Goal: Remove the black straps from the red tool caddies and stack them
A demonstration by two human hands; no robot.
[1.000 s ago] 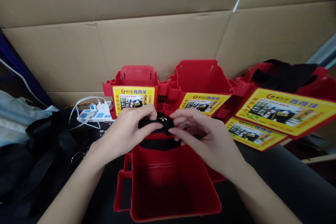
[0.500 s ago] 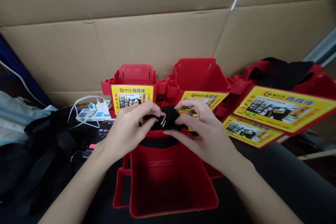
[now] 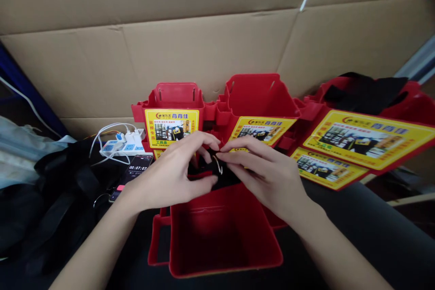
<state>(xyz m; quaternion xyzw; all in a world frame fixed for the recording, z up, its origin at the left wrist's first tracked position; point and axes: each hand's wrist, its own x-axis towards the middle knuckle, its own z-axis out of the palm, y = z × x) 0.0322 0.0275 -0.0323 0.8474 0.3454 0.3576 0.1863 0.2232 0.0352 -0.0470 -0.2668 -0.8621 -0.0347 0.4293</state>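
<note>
- Centrally: left hand (image 3: 170, 181) and right hand (image 3: 268, 176) meeting over far rim of red bin (image 3: 224, 235), fingertips all but touching.
- Left fingers pinched on black strap (image 3: 204, 170); thumb curled beneath, forefinger stretched over top.
- Right fingers narrow, pinching same strap at small metal ring (image 3: 219, 166).
- Strap draped across far wall of bin, partly hidden under both hands.
- Beyond hands: two more red bins with yellow labels (image 3: 171, 124), upright against cardboard wall (image 3: 210, 50).
- Right: further labelled red bins (image 3: 367, 138) lying tilted, black webbing on top.
- Left: white power strip (image 3: 124, 147) with plugged cables; phone (image 3: 134, 170) just near of it, timer digits lit.
- Far left: dark fabric heap (image 3: 50, 199).
</note>
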